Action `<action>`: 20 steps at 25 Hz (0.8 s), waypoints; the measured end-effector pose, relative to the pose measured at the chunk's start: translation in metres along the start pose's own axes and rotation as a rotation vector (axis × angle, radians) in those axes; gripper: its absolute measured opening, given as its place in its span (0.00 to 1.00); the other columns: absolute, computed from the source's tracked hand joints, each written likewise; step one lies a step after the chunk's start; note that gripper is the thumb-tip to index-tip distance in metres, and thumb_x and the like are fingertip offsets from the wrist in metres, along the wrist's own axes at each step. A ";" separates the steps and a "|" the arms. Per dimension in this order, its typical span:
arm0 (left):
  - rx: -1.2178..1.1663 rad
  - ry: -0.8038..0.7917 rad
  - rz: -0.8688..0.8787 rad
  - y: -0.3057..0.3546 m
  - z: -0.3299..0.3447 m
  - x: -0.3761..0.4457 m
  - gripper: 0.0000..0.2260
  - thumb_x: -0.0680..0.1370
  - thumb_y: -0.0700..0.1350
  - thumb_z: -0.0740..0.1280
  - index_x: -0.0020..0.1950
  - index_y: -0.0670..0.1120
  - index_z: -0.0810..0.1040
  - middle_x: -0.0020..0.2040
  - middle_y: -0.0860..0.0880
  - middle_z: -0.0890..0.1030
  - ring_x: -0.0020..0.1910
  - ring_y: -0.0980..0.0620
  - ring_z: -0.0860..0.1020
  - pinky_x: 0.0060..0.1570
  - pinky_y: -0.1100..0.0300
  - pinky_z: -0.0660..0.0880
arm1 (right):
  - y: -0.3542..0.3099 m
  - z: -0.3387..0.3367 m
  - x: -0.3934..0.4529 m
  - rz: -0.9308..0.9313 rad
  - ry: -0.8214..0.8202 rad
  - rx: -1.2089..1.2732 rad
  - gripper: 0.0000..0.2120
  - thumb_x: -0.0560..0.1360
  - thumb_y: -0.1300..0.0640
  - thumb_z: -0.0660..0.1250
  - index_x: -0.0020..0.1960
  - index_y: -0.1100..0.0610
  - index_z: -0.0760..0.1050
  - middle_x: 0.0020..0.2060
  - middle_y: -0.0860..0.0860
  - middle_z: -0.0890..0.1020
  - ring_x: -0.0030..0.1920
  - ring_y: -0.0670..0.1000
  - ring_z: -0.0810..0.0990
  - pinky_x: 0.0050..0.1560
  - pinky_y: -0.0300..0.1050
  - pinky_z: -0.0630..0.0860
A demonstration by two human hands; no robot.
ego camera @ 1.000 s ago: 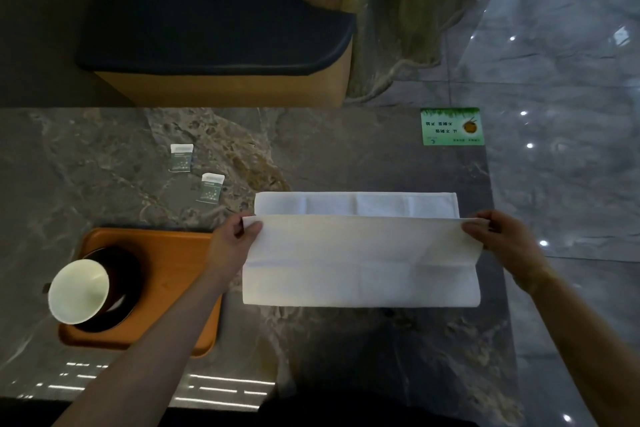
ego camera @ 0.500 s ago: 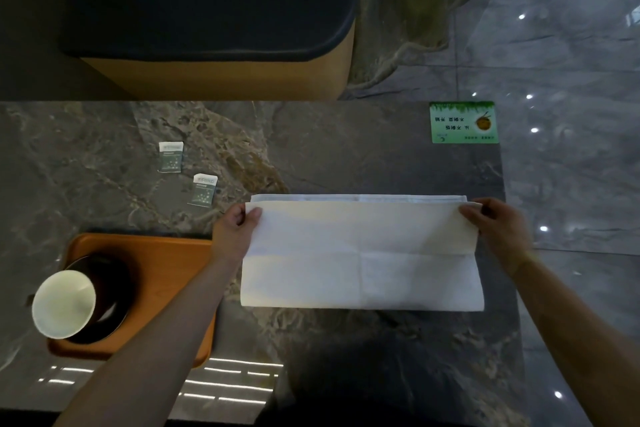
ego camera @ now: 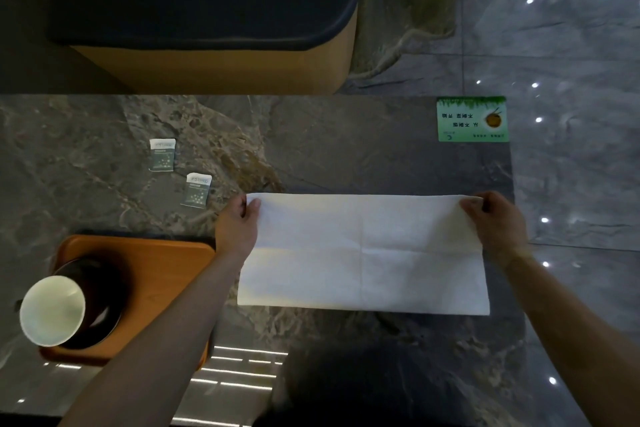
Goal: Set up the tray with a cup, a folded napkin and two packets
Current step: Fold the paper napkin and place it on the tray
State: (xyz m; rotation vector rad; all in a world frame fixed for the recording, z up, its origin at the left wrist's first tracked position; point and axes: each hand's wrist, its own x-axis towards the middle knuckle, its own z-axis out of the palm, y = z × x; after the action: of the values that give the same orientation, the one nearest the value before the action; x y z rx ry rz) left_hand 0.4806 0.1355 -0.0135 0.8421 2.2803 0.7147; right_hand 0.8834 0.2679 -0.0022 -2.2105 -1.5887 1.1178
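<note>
We see a white napkin (ego camera: 363, 253) lying flat on a dark marble table (ego camera: 346, 149), doubled over into a long band, its far edge lined up and crossed by crease lines. The left hand (ego camera: 239, 225) pinches the napkin's far left corner between thumb and fingers, and the right hand (ego camera: 495, 222) pinches the far right corner the same way. Just left of the napkin sits an orange tray (ego camera: 156, 260), and on it a dark saucer (ego camera: 100, 295) carrying a pale cup (ego camera: 52, 310), so we judge the cup's part of the job done. Two small packets, one (ego camera: 162, 154) farther off and one (ego camera: 196, 190) nearer the left hand, lie on the bare marble beyond the tray, not yet moved. As we read it, the napkin is mid-fold: it likely needs at least one more fold before it fits beside the cup, and then both packets have to go onto the tray. A green card (ego camera: 472, 120) lies at the table's far right corner, and an upholstered bench (ego camera: 207, 10) stands beyond the table.
</note>
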 end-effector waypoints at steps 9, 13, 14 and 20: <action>0.078 0.045 -0.064 0.011 0.001 0.002 0.09 0.80 0.47 0.65 0.49 0.41 0.77 0.38 0.47 0.77 0.38 0.46 0.74 0.38 0.56 0.65 | -0.006 0.000 0.000 0.011 -0.005 -0.034 0.12 0.77 0.49 0.65 0.53 0.57 0.77 0.43 0.56 0.80 0.43 0.57 0.79 0.46 0.56 0.78; 0.141 0.042 -0.099 0.016 0.001 0.003 0.08 0.79 0.48 0.64 0.47 0.44 0.76 0.37 0.47 0.76 0.37 0.44 0.74 0.37 0.55 0.65 | -0.006 -0.005 0.000 0.044 -0.029 -0.030 0.12 0.76 0.50 0.67 0.51 0.58 0.77 0.44 0.57 0.80 0.45 0.58 0.79 0.50 0.60 0.79; 0.157 0.035 -0.109 0.017 0.000 0.002 0.08 0.79 0.49 0.63 0.47 0.45 0.75 0.37 0.46 0.77 0.38 0.43 0.75 0.37 0.55 0.66 | -0.007 -0.006 0.000 0.051 -0.039 -0.052 0.12 0.76 0.50 0.67 0.52 0.58 0.77 0.45 0.58 0.80 0.46 0.58 0.79 0.51 0.60 0.78; 0.268 0.024 -0.114 0.016 -0.002 0.001 0.11 0.80 0.50 0.61 0.53 0.43 0.77 0.46 0.40 0.82 0.45 0.37 0.78 0.40 0.53 0.69 | -0.009 -0.005 -0.004 0.052 -0.017 -0.173 0.16 0.77 0.47 0.66 0.56 0.59 0.78 0.47 0.58 0.81 0.47 0.59 0.79 0.52 0.60 0.78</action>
State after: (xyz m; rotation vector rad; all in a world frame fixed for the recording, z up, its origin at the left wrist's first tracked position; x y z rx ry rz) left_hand 0.4848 0.1456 -0.0017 0.8184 2.4587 0.3747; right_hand 0.8794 0.2693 0.0086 -2.3687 -1.7036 1.0518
